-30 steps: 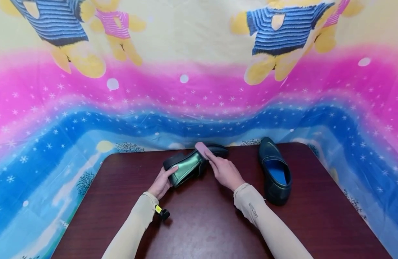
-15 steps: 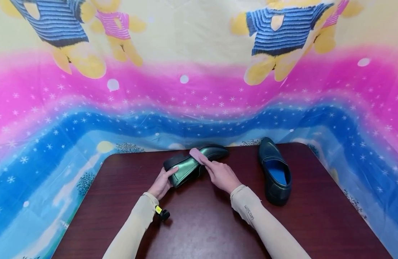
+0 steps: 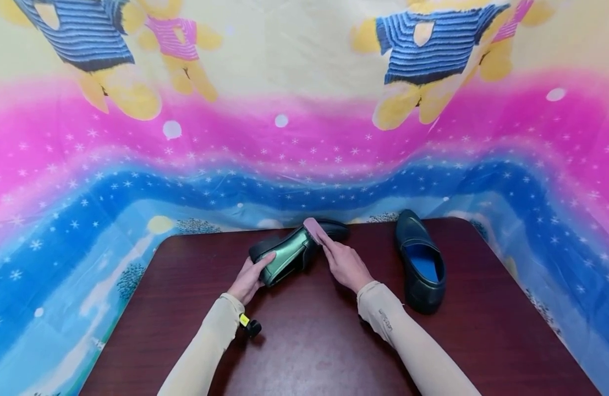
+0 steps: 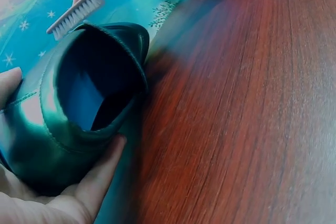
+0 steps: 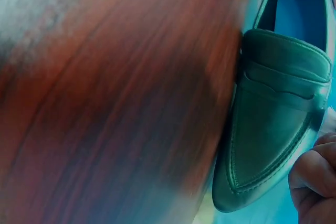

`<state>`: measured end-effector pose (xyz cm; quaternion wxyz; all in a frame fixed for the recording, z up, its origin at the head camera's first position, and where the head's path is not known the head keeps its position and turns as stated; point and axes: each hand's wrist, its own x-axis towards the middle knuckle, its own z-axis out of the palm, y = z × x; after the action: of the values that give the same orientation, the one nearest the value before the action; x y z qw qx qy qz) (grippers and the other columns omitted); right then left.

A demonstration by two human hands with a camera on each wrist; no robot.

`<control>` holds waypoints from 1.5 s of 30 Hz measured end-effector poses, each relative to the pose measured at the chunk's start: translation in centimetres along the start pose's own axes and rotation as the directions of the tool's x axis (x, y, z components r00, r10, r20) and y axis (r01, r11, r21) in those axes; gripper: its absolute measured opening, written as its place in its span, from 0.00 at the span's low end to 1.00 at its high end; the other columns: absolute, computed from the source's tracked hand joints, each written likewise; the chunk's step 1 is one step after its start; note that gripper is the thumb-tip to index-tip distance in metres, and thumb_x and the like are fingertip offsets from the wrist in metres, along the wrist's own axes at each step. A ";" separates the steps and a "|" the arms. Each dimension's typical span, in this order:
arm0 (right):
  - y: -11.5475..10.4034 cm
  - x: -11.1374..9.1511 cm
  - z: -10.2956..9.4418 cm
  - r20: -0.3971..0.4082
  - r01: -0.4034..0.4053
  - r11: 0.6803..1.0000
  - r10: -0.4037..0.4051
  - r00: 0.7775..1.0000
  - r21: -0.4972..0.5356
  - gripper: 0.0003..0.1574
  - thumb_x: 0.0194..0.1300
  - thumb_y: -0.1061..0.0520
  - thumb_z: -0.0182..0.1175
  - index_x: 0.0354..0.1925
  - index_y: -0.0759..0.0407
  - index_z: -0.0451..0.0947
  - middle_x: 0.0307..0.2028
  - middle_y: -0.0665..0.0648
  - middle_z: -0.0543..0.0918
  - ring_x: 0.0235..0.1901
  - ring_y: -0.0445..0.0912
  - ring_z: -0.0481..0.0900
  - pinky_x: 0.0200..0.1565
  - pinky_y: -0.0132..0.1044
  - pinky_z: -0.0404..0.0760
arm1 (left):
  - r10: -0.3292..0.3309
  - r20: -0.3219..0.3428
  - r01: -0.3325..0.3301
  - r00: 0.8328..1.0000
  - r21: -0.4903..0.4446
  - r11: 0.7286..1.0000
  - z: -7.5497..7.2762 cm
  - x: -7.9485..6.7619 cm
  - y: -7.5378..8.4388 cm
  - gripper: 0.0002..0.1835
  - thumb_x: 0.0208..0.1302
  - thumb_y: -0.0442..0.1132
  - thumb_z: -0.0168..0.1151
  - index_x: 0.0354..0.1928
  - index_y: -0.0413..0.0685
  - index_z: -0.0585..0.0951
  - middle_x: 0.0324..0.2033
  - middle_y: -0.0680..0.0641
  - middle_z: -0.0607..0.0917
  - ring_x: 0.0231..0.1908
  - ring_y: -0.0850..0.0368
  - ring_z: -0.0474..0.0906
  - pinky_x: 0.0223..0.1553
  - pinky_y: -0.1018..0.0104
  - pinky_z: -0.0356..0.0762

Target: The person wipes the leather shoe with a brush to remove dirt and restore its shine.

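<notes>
My left hand [image 3: 248, 279] grips a dark loafer [image 3: 286, 254] by its heel, tilted on its side, with the toe pointing to the far right. In the left wrist view, thumb and fingers wrap the heel of the loafer [image 4: 58, 124], and a blue insole shows inside. A pink-backed brush [image 3: 312, 230] with white bristles is held in my right hand [image 3: 347, 264], against the shoe's upper side near its middle. The bristles of the brush [image 4: 79, 14] show in the left wrist view. In the right wrist view, curled fingers [image 5: 314, 177] are beside the loafer's toe; the brush is hidden there.
A second dark loafer [image 3: 421, 264] with a blue insole stands upright at the right of the brown table [image 3: 304, 341]. Behind the table's far edge hangs a printed cloth [image 3: 284, 148] with bears and snowflakes. A small black device [image 3: 253, 328] sits at my left wrist.
My right hand and the brush have gone back toward the heel along the shoe's side, then forward toward the toe again. The left hand keeps its hold, and the shoe has turned slightly.
</notes>
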<state>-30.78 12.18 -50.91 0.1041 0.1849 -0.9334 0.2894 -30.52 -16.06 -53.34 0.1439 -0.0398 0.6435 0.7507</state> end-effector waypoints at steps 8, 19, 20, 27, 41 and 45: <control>0.7 0.6 -0.1 0.023 -0.124 0.992 0.125 0.992 -0.015 0.32 0.82 0.55 0.51 0.78 0.40 0.63 0.33 0.57 0.85 0.25 0.49 0.79 0.33 0.44 0.77 | -0.005 0.034 0.006 0.999 -0.011 1.000 0.0 0.0 0.0 0.35 0.74 0.54 0.62 0.75 0.51 0.63 0.61 0.44 0.78 0.52 0.56 0.81 0.53 0.56 0.80; 3.1 0.4 -1.3 0.043 -0.315 0.946 0.312 0.949 0.083 0.30 0.84 0.54 0.45 0.79 0.51 0.59 0.29 0.58 0.82 0.21 0.47 0.76 0.33 0.44 0.75 | -0.012 0.033 0.013 0.999 -0.021 1.000 0.3 -0.3 -0.2 0.33 0.75 0.54 0.61 0.75 0.51 0.64 0.62 0.42 0.77 0.53 0.54 0.80 0.52 0.56 0.81; 2.8 0.3 -1.4 0.046 -0.293 0.951 0.290 0.956 0.099 0.31 0.84 0.54 0.45 0.80 0.50 0.58 0.29 0.59 0.82 0.21 0.47 0.75 0.34 0.44 0.75 | -0.009 0.036 0.010 0.999 -0.017 1.000 0.3 -0.3 -0.3 0.33 0.75 0.54 0.61 0.75 0.51 0.64 0.62 0.42 0.77 0.53 0.54 0.80 0.52 0.56 0.81; -0.6 0.7 -1.1 0.049 -0.101 0.988 0.096 0.994 0.118 0.33 0.83 0.55 0.48 0.81 0.44 0.58 0.38 0.60 0.84 0.26 0.47 0.74 0.38 0.43 0.75 | -0.005 0.029 0.006 1.000 -0.023 1.000 0.6 -0.1 -0.1 0.33 0.75 0.53 0.61 0.74 0.50 0.63 0.61 0.43 0.77 0.51 0.55 0.81 0.53 0.55 0.80; 2.0 1.2 -1.0 0.079 -0.301 0.952 0.297 0.952 0.052 0.33 0.84 0.53 0.45 0.81 0.46 0.55 0.32 0.61 0.84 0.22 0.49 0.77 0.33 0.44 0.75 | -0.010 0.013 0.011 1.000 -0.035 0.999 0.7 -0.1 0.2 0.35 0.74 0.52 0.62 0.75 0.50 0.63 0.60 0.44 0.78 0.50 0.57 0.82 0.52 0.56 0.81; 2.6 1.2 -1.0 0.073 -0.323 0.946 0.320 0.945 0.032 0.32 0.84 0.53 0.45 0.80 0.50 0.56 0.49 0.66 0.87 0.32 0.51 0.84 0.39 0.46 0.78 | -0.006 0.005 0.006 1.000 -0.037 0.999 0.7 -0.2 0.3 0.34 0.74 0.52 0.63 0.75 0.51 0.63 0.60 0.44 0.79 0.50 0.56 0.82 0.51 0.56 0.81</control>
<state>-32.87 14.42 -51.02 0.0204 0.0419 -0.9475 0.3164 -30.36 -15.42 -52.91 0.1470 -0.0425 0.6291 0.7621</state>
